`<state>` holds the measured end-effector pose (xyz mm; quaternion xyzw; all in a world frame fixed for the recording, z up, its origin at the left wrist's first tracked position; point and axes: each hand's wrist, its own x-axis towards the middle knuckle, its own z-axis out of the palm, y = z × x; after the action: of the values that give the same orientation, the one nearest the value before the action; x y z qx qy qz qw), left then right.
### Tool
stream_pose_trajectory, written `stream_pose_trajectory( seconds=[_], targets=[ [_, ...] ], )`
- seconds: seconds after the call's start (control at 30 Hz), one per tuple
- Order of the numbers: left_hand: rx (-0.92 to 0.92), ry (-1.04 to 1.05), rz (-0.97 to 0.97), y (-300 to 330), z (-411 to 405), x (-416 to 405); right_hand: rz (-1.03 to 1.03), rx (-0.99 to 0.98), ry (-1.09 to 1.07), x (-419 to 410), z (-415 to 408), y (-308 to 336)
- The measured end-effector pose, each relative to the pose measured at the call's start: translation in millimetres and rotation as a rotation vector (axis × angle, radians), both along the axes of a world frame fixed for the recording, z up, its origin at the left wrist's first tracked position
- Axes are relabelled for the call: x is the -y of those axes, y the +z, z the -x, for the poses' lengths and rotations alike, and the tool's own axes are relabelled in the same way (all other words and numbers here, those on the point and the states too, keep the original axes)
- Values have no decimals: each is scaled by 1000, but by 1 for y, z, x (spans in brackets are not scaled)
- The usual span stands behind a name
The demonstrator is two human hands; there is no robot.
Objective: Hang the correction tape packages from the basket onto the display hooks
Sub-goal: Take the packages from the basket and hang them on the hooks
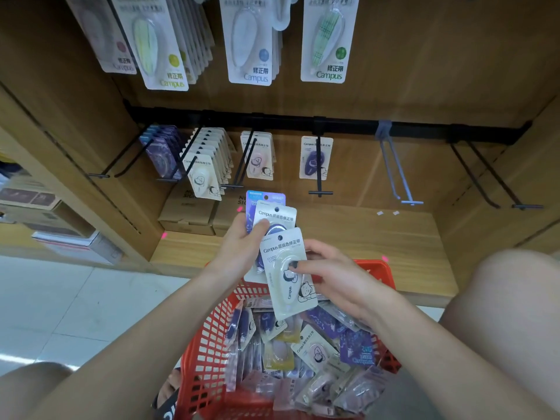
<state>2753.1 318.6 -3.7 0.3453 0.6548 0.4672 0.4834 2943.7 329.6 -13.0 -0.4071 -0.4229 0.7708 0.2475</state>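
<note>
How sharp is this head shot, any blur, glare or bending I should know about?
Head view: wide-angle bending bows the black rail; the white package between both hands reads sharply; top hanging packages are soft and washed by glare; the basket contents blur toward the bottom edge.

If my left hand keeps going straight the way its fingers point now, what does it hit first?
The left hand, already gripping a few packages, points up toward the rail. Most likely first is the hook with pink packages, or the cardboard boxes below; depth is unclear.
</note>
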Motion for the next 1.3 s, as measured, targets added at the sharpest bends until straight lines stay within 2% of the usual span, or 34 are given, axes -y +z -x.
stream_pose_trajectory(
  seconds=[0.17,0.37,0.5,0.73,0.9,1.3],
  targets=[
    [4,5,-44,1,-3,-1,86,-89,27,-3,-6,-2],
    [-59,-45,-44,0,-1,-4,106,-96,7,-7,-20,-5],
    [-79,-57,-54,1,-1,-6,19,-33,-10,-8,-27,-6],
    [-89,7,-32,1,8,-10,-133,126,-308,-7,-40,-21],
    [-119,15,-28,2,6,-10,-206,133,-309,-16,-37,-16],
    [-136,-5,-20,6,4,-9,-222,199,-346,-25,-32,-16]
  ],
)
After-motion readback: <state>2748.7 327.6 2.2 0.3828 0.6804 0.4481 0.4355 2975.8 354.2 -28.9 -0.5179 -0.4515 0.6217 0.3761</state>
